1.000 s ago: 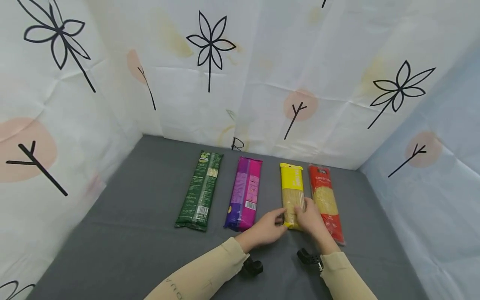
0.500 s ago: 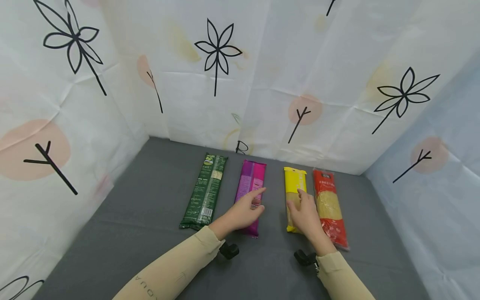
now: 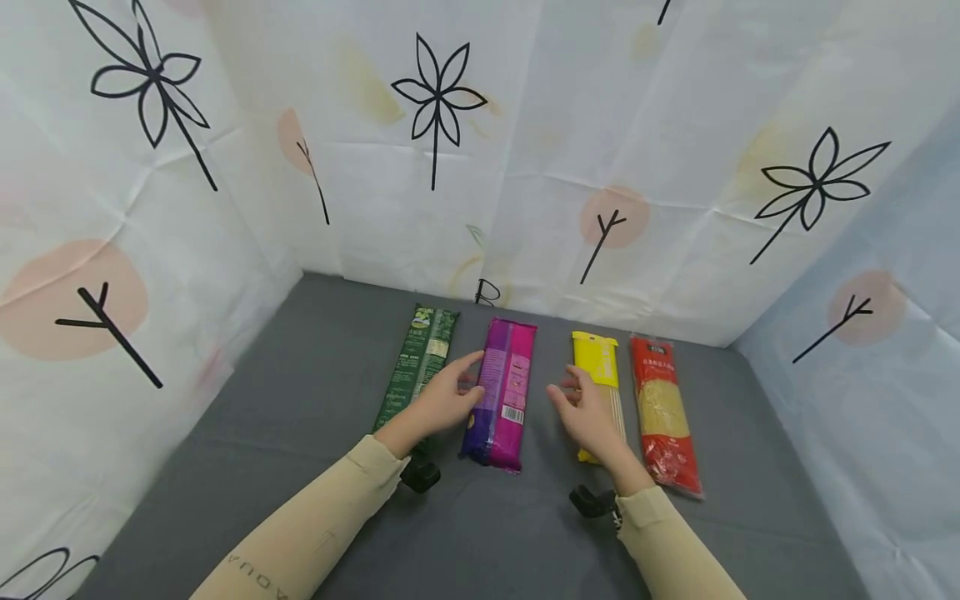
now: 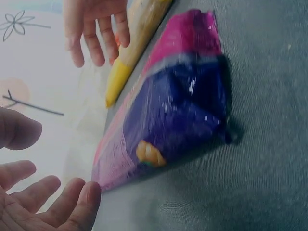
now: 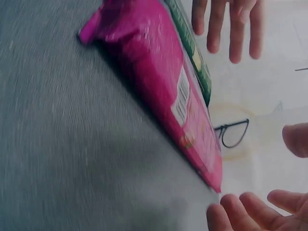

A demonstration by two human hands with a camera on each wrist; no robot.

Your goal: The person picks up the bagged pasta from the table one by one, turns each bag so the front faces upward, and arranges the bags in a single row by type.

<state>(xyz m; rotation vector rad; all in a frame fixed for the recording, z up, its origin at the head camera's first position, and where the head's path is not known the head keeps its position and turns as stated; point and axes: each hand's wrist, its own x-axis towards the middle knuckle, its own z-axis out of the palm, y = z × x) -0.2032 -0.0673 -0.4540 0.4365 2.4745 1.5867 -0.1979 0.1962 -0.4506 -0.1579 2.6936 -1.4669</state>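
A pink and purple pasta packet [image 3: 504, 396] lies lengthwise on the grey cloth between my two hands. My left hand [image 3: 442, 400] hovers at its left edge, fingers apart and relaxed; in the left wrist view the fingers [image 4: 72, 207] hold nothing. To the right of the packet is my right hand [image 3: 591, 414], above the yellow noodle packet [image 3: 596, 358] and partly covering it. Its fingers [image 5: 250, 211] are spread and hold nothing in the right wrist view. Under my left hand and forearm, a green spaghetti packet [image 3: 420, 358] is partly hidden.
A red noodle packet [image 3: 666, 417] lies at the right of the row. Grey cloth [image 3: 300, 400] covers the table. White printed curtains [image 3: 540, 150] stand at the back and both sides. A black wrist camera [image 3: 592, 502] hangs under the right wrist, another [image 3: 420, 475] under the left.
Both hands have come away from the yellow packet and moved left. The left hand passed over the pink and purple packet to its left side; the right hand shifted toward its right side.
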